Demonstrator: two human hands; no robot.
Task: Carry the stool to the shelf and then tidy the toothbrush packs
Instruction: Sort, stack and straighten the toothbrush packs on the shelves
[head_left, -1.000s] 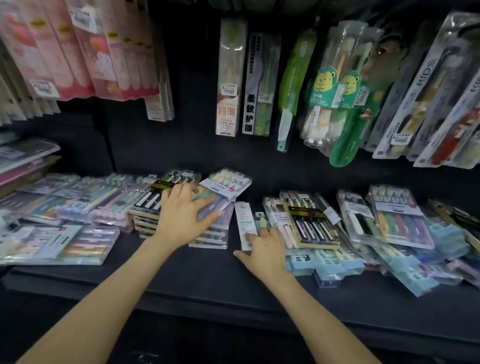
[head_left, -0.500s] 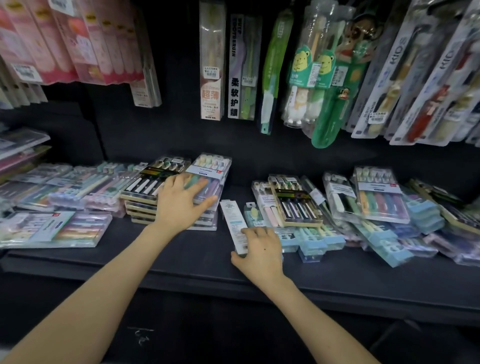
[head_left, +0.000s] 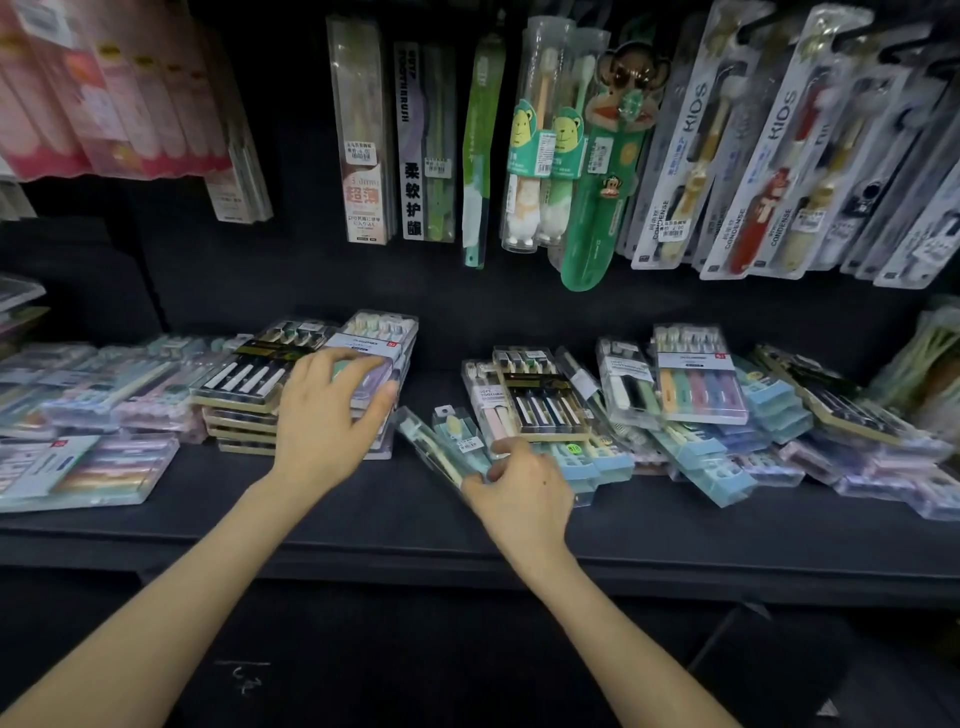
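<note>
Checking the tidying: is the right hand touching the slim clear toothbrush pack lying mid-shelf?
Touching. In the head view, the right hand pinches the near end of the slim clear toothbrush pack, with its thumb and fingers closed on it.

Upper left of the frame: you see a row of hanging pink card packages (head_left: 104, 104). Upper centre: a green plastic monkey-figure case (head_left: 605, 171) hangs against the black back panel (head_left: 311, 275). Bottom: dark floor (head_left: 415, 675), white scuff mark (head_left: 244, 680).

Single head-worn wide-angle view. Looks forward and down onto black flat shelf (head_left: 363, 512) from in front, slightly above. Close, arm's reach: left hand (head_left: 327, 415) and right hand (head_left: 522, 493) mid-frame at clear-plastic toothbrush packs (head_left: 696, 384) lying there. Top of frame takes in hanging blister packs (head_left: 779, 156). Edges bowed by lens.
</note>
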